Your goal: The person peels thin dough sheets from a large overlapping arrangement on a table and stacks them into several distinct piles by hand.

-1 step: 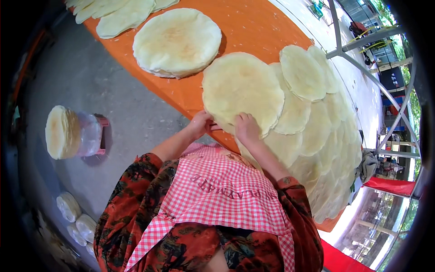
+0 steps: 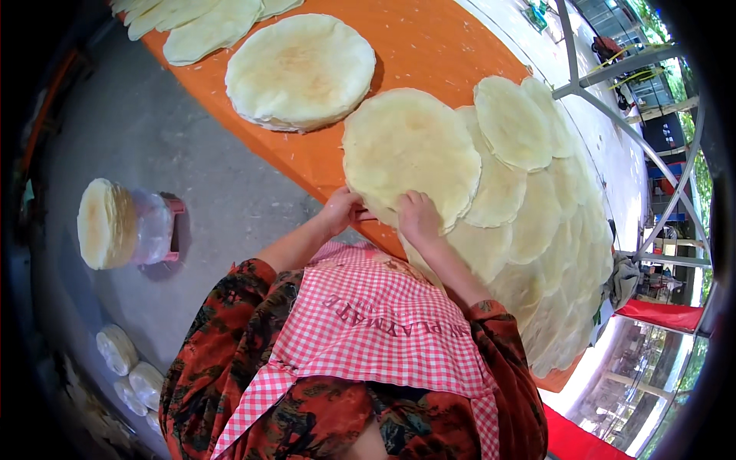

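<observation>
A large round flatbread (image 2: 412, 149), pale and thin, lies on top of other flatbreads at the near edge of the table. My left hand (image 2: 343, 211) is at its near left rim, fingers closed on the edge with the tips partly hidden. To the right, my right hand (image 2: 418, 217) has its fingers curled down and closed on the near rim of the same flatbread. Just beyond my left hand stands a thick round stack of flatbreads (image 2: 300, 70), lightly browned on top.
Overlapping flatbreads (image 2: 537, 230) cover the right side of the orange tabletop (image 2: 429, 38); more flatbreads (image 2: 211, 31) lie at the far left. On the grey floor, another stack (image 2: 103, 224) rests on a low stool beside clear plastic. Wrapped packs (image 2: 116, 349) sit lower left. Metal poles (image 2: 629, 138) stand right.
</observation>
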`<action>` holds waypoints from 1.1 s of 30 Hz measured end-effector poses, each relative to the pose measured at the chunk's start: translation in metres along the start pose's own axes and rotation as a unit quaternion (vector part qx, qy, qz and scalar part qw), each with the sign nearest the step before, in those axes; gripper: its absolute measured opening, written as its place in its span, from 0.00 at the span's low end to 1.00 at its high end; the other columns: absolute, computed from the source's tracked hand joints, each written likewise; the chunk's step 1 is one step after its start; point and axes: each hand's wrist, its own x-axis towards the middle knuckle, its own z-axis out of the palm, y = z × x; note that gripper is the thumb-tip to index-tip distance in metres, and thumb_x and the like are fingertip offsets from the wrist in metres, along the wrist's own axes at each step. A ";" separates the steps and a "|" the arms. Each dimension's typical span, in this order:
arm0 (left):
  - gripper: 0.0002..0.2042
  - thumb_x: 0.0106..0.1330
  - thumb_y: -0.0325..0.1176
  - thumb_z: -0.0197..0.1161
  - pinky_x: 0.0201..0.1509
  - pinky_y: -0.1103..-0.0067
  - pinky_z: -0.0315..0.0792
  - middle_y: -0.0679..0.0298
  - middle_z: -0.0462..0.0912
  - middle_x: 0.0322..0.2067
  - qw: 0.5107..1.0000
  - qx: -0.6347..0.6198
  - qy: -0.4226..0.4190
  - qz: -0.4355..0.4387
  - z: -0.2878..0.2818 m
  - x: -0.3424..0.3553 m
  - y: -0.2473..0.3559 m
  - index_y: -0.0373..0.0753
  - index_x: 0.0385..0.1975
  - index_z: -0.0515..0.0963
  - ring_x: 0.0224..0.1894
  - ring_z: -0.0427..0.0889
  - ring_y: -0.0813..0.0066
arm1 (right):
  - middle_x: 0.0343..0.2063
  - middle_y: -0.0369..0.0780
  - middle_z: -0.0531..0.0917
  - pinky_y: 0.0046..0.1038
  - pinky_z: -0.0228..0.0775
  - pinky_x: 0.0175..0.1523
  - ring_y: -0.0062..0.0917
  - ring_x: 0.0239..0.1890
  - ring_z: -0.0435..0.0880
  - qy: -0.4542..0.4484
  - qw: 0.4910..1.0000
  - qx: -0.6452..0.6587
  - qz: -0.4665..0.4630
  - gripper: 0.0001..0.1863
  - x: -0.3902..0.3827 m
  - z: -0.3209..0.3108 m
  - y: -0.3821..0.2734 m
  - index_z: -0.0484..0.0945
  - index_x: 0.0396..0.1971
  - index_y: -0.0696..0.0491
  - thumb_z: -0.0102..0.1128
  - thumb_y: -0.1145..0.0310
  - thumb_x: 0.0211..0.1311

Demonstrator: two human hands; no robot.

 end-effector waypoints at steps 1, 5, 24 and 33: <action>0.17 0.61 0.23 0.50 0.50 0.67 0.79 0.56 0.80 0.45 0.998 0.033 0.054 0.009 0.001 0.001 -0.005 0.36 0.52 0.70 0.46 0.81 0.62 | 0.31 0.42 0.78 0.43 0.69 0.42 0.41 0.37 0.77 0.015 1.000 -0.006 -0.023 0.07 0.000 -0.005 -0.005 0.74 0.30 0.53 0.55 0.69 0.51; 0.17 0.61 0.20 0.50 0.45 0.69 0.81 0.57 0.79 0.44 0.995 0.041 0.087 0.012 -0.001 0.001 -0.008 0.36 0.51 0.70 0.44 0.82 0.62 | 0.38 0.42 0.78 0.41 0.68 0.45 0.41 0.42 0.77 -0.040 0.998 0.024 -0.039 0.13 0.001 -0.023 -0.017 0.74 0.36 0.54 0.57 0.67 0.49; 0.08 0.68 0.24 0.48 0.49 0.67 0.79 0.53 0.79 0.44 0.988 0.100 0.119 -0.013 0.008 0.002 -0.011 0.36 0.44 0.68 0.45 0.82 0.60 | 0.22 0.51 0.78 0.45 0.69 0.32 0.50 0.28 0.78 0.086 0.994 -0.007 0.073 0.06 0.123 -0.209 0.023 0.79 0.23 0.52 0.53 0.72 0.51; 0.29 0.63 0.45 0.55 0.64 0.55 0.62 0.54 0.68 0.60 0.960 -0.237 -0.148 0.013 0.002 -0.030 0.016 0.40 0.63 0.61 0.62 0.67 0.53 | 0.20 0.48 0.80 0.44 0.72 0.33 0.46 0.25 0.80 -0.061 0.996 0.025 0.060 0.05 0.071 -0.085 -0.013 0.78 0.20 0.52 0.53 0.72 0.50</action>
